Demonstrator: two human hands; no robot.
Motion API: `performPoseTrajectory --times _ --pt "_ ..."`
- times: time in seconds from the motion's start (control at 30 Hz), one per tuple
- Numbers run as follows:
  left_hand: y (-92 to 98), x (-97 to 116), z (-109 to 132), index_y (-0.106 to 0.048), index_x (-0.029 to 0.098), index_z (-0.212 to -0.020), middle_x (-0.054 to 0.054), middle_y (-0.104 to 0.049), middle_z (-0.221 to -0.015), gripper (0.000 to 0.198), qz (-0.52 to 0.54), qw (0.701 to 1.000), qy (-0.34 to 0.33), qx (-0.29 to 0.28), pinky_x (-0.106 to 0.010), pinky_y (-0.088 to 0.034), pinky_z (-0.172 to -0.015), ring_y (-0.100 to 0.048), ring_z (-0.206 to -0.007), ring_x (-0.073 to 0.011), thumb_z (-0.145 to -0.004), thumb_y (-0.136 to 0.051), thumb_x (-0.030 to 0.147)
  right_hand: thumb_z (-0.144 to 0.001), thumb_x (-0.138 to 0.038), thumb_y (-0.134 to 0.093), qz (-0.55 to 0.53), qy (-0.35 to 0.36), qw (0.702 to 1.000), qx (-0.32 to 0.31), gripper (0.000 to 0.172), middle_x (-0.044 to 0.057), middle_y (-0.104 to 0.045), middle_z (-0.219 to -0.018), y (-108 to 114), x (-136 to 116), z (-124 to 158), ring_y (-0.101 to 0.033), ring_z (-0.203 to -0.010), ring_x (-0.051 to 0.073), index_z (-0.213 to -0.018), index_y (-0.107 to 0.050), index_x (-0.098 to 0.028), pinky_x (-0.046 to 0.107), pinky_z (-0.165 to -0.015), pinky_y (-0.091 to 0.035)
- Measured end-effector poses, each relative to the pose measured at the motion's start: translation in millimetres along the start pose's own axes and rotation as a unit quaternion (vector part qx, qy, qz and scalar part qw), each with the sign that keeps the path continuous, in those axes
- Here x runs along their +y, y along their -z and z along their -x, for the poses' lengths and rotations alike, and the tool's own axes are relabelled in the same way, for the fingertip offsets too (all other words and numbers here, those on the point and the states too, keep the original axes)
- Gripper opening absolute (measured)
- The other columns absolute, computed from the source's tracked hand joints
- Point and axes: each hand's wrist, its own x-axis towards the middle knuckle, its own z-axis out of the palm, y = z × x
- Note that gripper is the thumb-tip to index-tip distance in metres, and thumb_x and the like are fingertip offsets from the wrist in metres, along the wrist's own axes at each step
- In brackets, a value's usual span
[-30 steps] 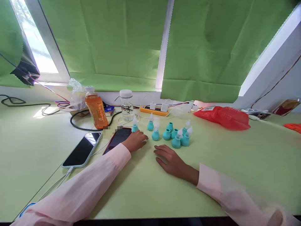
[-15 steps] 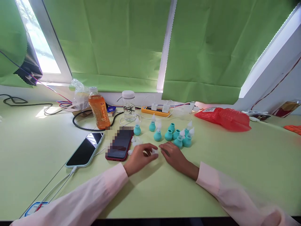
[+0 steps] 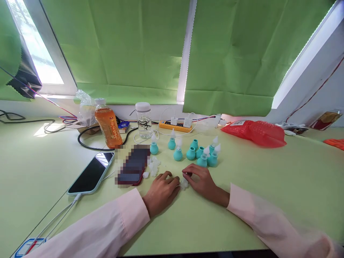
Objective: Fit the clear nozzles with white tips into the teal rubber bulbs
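Observation:
My left hand (image 3: 162,189) rests knuckles-up on the green table, fingers curled, next to a small clear plastic tip (image 3: 184,184). My right hand (image 3: 202,181) meets it from the right, its fingertips pinched on that clear tip. Several more clear tips (image 3: 152,167) lie loose just left of my left hand, beside the red phone (image 3: 132,168). Behind my hands stands a group of teal rubber bulbs (image 3: 200,154), some with clear tips fitted, some without.
A light blue phone (image 3: 92,172) on a white cable lies at the left. An orange drink bottle (image 3: 108,124), a glass jar (image 3: 143,120), a yellow power strip (image 3: 175,125) and black cables stand along the back. A red bag (image 3: 255,132) lies at the right.
My left hand has drawn back from the bulbs toward me, dragging clear tips along. My right hand has closed in to meet it over one tip.

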Motion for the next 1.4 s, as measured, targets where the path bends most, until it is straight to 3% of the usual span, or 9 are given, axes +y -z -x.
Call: performPoseTrajectory --times 0.1,0.23,0.37,0.5,0.67,0.97,1.13,1.4 --pt "0.1 0 0 -0.055 0.017 -0.079 -0.004 -0.060 -0.088 0.013 0.026 1.000 0.001 0.009 -0.032 -0.046 -0.071 -0.050 -0.086 -0.0178 -0.081 -0.042 0.019 -0.076 -0.016 -0.051 -0.031 -0.018 0.999 -0.006 0.009 0.002 -0.060 -0.068 6 -8 5 -0.055 -0.061 0.013 -0.076 -0.059 -0.019 0.026 -0.056 -0.046" --pt "0.8 1 0 -0.053 0.016 -0.090 -0.005 -0.058 -0.087 0.017 0.066 0.998 -0.003 0.023 -0.031 -0.045 -0.070 -0.048 -0.084 -0.0180 -0.074 -0.050 0.019 -0.073 -0.013 -0.052 -0.057 -0.058 0.997 -0.002 0.010 0.003 -0.062 -0.070 7 -9 6 -0.057 -0.063 0.013 -0.072 -0.060 -0.019 0.024 -0.053 -0.046" --pt "-1.0 -1 0 -0.056 0.017 -0.090 -0.005 -0.058 -0.079 0.020 0.081 0.995 -0.051 0.024 -0.027 -0.044 -0.064 -0.048 -0.078 -0.0163 -0.079 -0.041 0.014 -0.072 -0.013 -0.053 -0.065 -0.072 0.995 0.013 0.009 0.002 -0.062 -0.069 6 -8 3 -0.058 -0.064 0.013 -0.069 -0.060 -0.018 0.024 -0.056 -0.048" --pt "-1.5 -4 -2 -0.062 0.017 -0.084 -0.005 -0.057 -0.075 0.019 0.114 0.992 0.020 0.041 -0.027 -0.043 -0.062 -0.048 -0.076 -0.0165 -0.076 -0.045 0.013 -0.070 -0.013 -0.056 -0.068 -0.031 0.996 0.051 0.007 0.002 -0.062 -0.069 8 -16 4 -0.058 -0.064 0.013 -0.069 -0.060 -0.019 0.026 -0.060 -0.048" --pt "1.5 -5 -4 -0.067 0.023 -0.082 -0.004 -0.058 -0.073 0.020 0.149 0.983 0.102 0.014 -0.028 -0.041 -0.063 -0.047 -0.076 -0.0173 -0.072 -0.051 0.015 -0.071 -0.012 -0.056 -0.085 0.033 0.996 -0.022 0.009 0.002 -0.062 -0.072 8 -26 9 -0.058 -0.065 0.012 -0.074 -0.060 -0.020 0.023 -0.057 -0.049" --pt "2.7 -3 -5 -0.065 0.021 -0.086 -0.005 -0.057 -0.076 0.021 0.125 0.989 0.083 -0.006 -0.028 -0.042 -0.065 -0.048 -0.077 -0.0169 -0.074 -0.049 0.017 -0.072 -0.014 -0.056 -0.088 0.007 0.996 -0.020 0.008 0.003 -0.063 -0.073 4 -19 8 -0.058 -0.067 0.012 -0.074 -0.062 -0.020 0.025 -0.059 -0.049" --pt "0.3 -5 -5 -0.065 0.018 -0.081 -0.005 -0.058 -0.076 0.018 0.140 0.986 0.088 -0.006 -0.027 -0.042 -0.065 -0.050 -0.077 -0.0166 -0.072 -0.050 0.014 -0.071 -0.015 -0.058 -0.111 -0.029 0.993 0.011 0.007 0.002 -0.063 -0.069 5 -21 5 -0.058 -0.065 0.013 -0.072 -0.063 -0.020 0.028 -0.059 -0.049" --pt "0.7 -4 -3 -0.067 0.022 -0.078 -0.004 -0.055 -0.072 0.018 0.139 0.988 0.072 -0.001 -0.026 -0.040 -0.061 -0.049 -0.072 -0.0151 -0.073 -0.050 0.017 -0.071 -0.015 -0.056 -0.113 -0.005 0.993 -0.020 0.010 0.001 -0.064 -0.069 6 -22 5 -0.057 -0.063 0.013 -0.073 -0.063 -0.021 0.028 -0.057 -0.049"
